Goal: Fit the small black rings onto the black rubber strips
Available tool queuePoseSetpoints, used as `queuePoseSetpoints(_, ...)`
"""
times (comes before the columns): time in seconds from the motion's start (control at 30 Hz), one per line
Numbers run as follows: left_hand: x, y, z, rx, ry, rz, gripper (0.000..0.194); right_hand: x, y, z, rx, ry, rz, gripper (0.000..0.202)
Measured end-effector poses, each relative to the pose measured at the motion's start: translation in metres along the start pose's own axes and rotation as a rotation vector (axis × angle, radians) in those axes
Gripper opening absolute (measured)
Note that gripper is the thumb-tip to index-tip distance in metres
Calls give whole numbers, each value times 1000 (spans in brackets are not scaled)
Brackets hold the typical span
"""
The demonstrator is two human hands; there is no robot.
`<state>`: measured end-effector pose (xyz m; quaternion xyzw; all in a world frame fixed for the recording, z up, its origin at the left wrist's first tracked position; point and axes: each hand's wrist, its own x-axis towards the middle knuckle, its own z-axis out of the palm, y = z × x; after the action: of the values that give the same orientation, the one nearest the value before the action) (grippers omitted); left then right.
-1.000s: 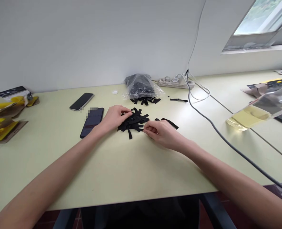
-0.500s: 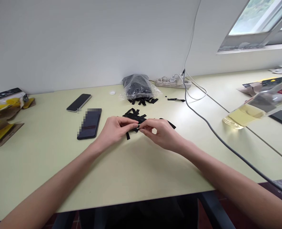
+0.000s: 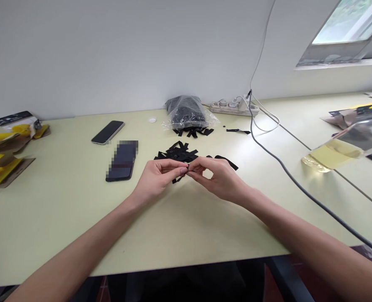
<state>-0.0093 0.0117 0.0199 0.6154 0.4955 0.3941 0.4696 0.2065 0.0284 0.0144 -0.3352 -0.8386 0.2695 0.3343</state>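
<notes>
My left hand (image 3: 156,178) and my right hand (image 3: 219,178) meet over the table, thumbs and fingertips pinched together. Between them is a small black strip (image 3: 177,180), its loose end hanging below my left fingers. Most of it is hidden by the fingertips. Just behind my hands lies a pile of black strips (image 3: 177,152), which look like fabric. A wider black strip (image 3: 226,161) and a small dark bit lie beyond my right hand.
A clear bag of black pieces (image 3: 187,111) stands against the wall, near a power strip (image 3: 234,108). Two phones (image 3: 108,132) lie left. A grey cable (image 3: 286,174) crosses the right side, before a tilted bottle of yellow liquid (image 3: 332,153). Yellow items on cardboard (image 3: 5,170) lie far left.
The pinched hands have come slightly nearer me, off the pile, and more of the pile shows. A light spot seen between the fingertips is now hidden. The view has shifted a little.
</notes>
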Motion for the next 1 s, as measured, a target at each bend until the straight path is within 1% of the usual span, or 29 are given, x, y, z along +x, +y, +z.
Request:
queuePoseSetpoints(0.17,-1,3,1,31,8,-28,23,0,1,2,-3,19,32,8)
queuePoseSetpoints(0.4,-1,2,-2,76,-24,-17,22,0,-1,0,5,4,111,9)
queuePoseSetpoints(0.57,-1,-3,-3,131,-105,97,29,0,-3,-1,1,11,173,11)
queuePoseSetpoints(0.67,-2,-3,-1,144,-101,130,32,0,-2,-1,32,6,209,12)
queuePoseSetpoints(0.77,-2,0,0,127,-53,78,25,-1,-1,-1,98,-8,228,13)
queuePoseSetpoints(0.87,-1,1,0,77,-33,18,20,-1,1,-2,180,-26,250,18)
queuePoseSetpoints(1.0,0,2,1,15,-38,12,17,0,2,-2,181,-48,260,21)
